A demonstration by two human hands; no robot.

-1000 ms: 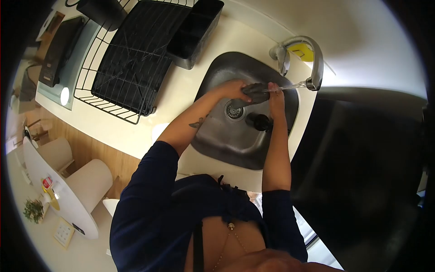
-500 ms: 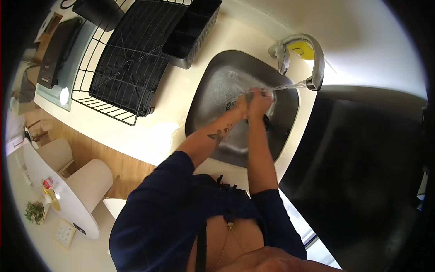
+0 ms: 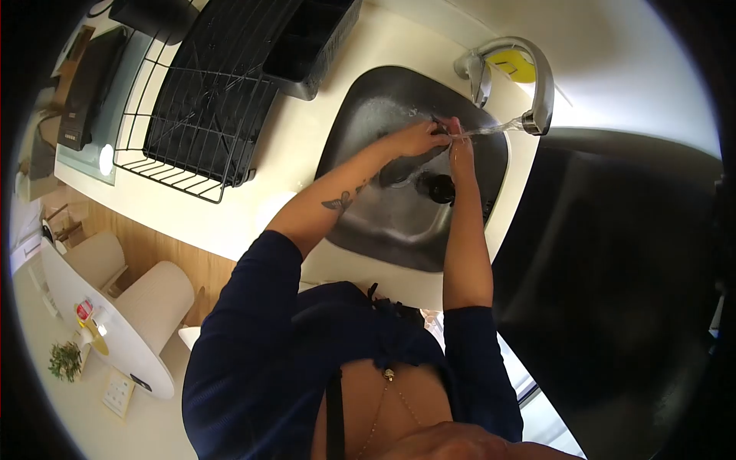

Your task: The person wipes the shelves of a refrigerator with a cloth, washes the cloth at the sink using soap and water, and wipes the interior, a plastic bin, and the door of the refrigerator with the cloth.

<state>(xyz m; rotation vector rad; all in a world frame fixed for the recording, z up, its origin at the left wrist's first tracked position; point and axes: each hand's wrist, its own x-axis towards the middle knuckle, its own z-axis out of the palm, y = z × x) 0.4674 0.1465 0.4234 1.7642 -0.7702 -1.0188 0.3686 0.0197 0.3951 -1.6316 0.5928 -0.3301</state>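
My left hand [image 3: 420, 139] reaches into the steel sink [image 3: 360, 222], its fingers bent toward my right hand. Beside it, my right hand [image 3: 461, 149] points up the basin, closed in with the left one. A small dark patch shows between the fingertips, too small and blurred to name. From the tap [image 3: 541, 92] a stream of water [image 3: 491, 129] runs onto the fingers of both hands. Below them in the basin sits a round black thing [image 3: 439, 188], whose kind I cannot tell. The drain area is dark and partly hidden by my left forearm.
On the counter [image 3: 268, 165] left of the sink stands a black wire dish rack [image 3: 207, 115] with a black utensil holder [image 3: 310, 57]. A yellow thing [image 3: 512, 66] sits behind the tap. A large black surface [image 3: 606, 284] lies to the right. Chairs and a white table [image 3: 107, 310] stand far left.
My hands have moved slightly up and right, and less of them overlaps. The left forearm has shifted across the drain. The black thing in the basin is now more exposed.
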